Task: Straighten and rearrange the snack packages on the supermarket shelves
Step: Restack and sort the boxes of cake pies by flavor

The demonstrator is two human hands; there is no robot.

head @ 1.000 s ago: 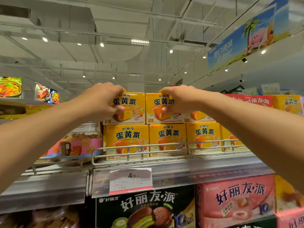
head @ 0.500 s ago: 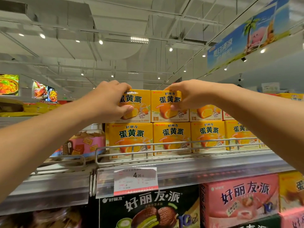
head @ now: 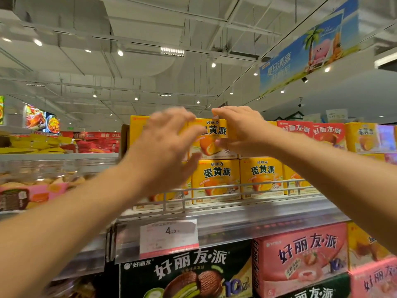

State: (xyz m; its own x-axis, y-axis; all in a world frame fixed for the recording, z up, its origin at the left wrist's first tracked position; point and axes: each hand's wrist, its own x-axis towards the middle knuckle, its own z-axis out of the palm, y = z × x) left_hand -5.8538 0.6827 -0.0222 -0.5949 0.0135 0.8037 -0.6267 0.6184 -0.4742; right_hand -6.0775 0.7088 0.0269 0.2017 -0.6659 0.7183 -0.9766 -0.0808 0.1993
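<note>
Small yellow snack boxes stand in two stacked rows on the top shelf behind a wire rail (head: 214,188). My right hand (head: 242,130) grips the upper yellow box (head: 211,136), fingers over its top and thumb on its front. Blurred, with fingers spread and holding nothing, my left hand (head: 165,147) hovers in front of the upper box to the left (head: 137,130). It partly hides that box and the one below. The lower-row yellow boxes (head: 261,177) stand upright and face forward.
Red boxes (head: 296,129) and more yellow ones continue to the right on the top row. A price tag (head: 168,235) hangs on the shelf edge. Below are a black box (head: 184,274) and a pink box (head: 300,254). A clear cookie jar (head: 32,186) stands at the left.
My left hand has let go of the left upper box and opened, moving right in a blur. My right hand keeps its grip on the neighbouring upper box. The view has shifted.
</note>
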